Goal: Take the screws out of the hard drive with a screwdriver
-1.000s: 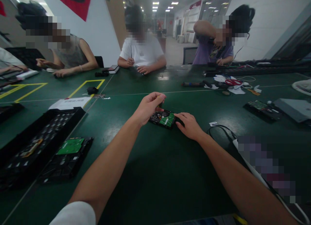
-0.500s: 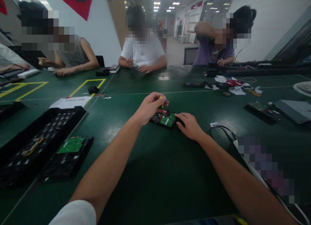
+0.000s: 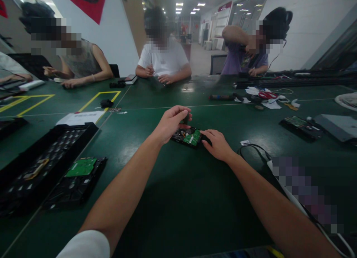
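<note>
Fingers of the left hand are closed, pinching a small dark handle, mostly hidden by the hand, above the left part of a hard disk drive; those of the right hand are loosely spread, touching the drive's right end. From the left, the green desk carries a long black tray with a tan strip lying inside, then a black assembly with a green circuit board just beside it. A white paper sheet lies beyond the tray's far end, near a small black object. The hard disk drive lies flat in the middle, green board upward, between the two hands. Right of them, a black cable curls on the surface; farther right, another drive lies near a grey box, with a white fan beyond at the edge.
</note>
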A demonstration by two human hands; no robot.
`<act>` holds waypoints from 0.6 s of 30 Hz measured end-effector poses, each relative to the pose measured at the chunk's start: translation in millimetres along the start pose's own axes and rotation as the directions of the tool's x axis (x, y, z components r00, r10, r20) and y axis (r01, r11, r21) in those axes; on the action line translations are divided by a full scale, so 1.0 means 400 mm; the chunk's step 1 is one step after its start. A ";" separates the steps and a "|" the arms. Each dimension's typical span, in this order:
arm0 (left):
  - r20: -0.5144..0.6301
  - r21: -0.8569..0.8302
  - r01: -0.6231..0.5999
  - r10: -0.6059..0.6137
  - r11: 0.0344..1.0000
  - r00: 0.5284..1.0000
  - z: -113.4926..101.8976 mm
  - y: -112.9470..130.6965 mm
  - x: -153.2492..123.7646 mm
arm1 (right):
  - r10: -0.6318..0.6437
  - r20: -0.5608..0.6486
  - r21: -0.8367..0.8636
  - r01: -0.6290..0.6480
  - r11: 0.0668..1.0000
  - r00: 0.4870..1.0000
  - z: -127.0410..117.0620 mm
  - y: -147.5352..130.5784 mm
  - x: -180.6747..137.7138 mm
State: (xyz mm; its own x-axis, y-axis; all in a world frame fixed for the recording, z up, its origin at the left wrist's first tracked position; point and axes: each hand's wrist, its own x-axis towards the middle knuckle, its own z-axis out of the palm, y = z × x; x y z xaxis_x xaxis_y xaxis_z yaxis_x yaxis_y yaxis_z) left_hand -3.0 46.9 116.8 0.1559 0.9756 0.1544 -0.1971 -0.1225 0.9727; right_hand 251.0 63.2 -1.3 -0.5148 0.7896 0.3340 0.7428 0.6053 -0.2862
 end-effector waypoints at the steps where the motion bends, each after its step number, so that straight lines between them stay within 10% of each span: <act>1: -0.002 0.006 -0.003 0.003 1.000 1.000 0.001 0.002 -0.001 | 0.001 0.000 0.001 -0.001 1.000 1.000 0.000 -0.001 0.000; 18: 0.024 0.108 -0.131 0.129 0.986 0.991 -0.008 -0.005 0.002 | 0.326 -0.113 -0.124 -0.339 0.933 0.939 -0.018 0.014 0.003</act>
State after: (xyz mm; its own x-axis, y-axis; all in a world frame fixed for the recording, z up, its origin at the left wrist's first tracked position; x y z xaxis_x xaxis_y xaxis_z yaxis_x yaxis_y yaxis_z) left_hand -5.7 48.5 114.3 0.1521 0.9470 0.2829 -0.1106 -0.2682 0.9570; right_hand 257.5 66.9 3.8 -0.1925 0.9271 0.3215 0.9204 0.2842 -0.2684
